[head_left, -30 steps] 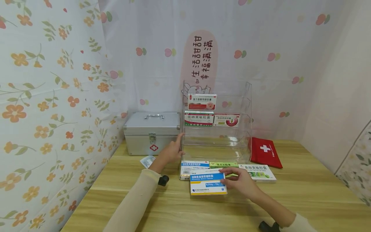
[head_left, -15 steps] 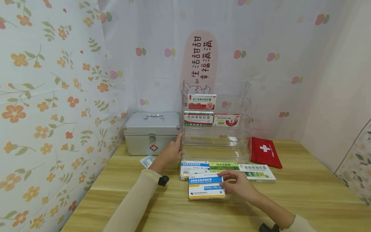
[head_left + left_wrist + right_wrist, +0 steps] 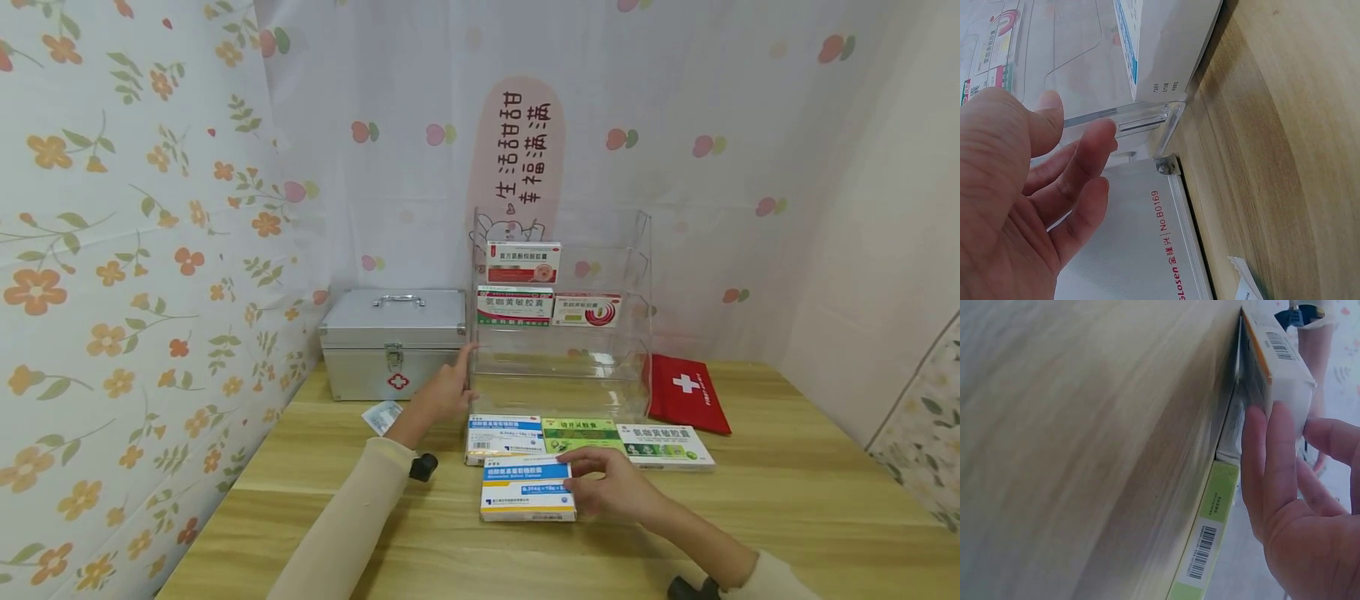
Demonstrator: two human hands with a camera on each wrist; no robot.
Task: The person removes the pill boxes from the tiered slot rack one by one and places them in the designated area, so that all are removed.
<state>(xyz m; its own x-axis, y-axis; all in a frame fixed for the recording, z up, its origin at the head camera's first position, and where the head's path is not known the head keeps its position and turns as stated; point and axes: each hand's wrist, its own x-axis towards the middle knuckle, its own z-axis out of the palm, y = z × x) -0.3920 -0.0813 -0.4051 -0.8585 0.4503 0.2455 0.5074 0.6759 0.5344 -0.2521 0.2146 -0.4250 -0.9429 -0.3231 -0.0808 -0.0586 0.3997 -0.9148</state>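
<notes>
In the head view my left hand (image 3: pixel 448 388) rests at the left side of a clear acrylic display rack (image 3: pixel 558 392), its digits touching the side. The left wrist view shows the fingers (image 3: pixel 1085 150) slightly bent by the rack's edge. My right hand (image 3: pixel 611 485) pinches a blue, white and yellow medicine box (image 3: pixel 517 493) by its right end, thumb on one side and fingers on the other. It lies low over the wood table, in front of a similar blue and white box (image 3: pixel 501 433). In the right wrist view the held box's white end sits between the fingers.
A green medicine box (image 3: pixel 577 430) and a white and green one (image 3: pixel 666 446) lie in front of the rack. Three boxes stand on its upper tiers. A silver first-aid case (image 3: pixel 360 367), a small packet (image 3: pixel 381 417) and a red pouch (image 3: pixel 693 400) flank it.
My right hand has moved the held medicine box toward me and slightly left, lowering it nearer the table and uncovering more of the green box. My left hand stays at the rack.
</notes>
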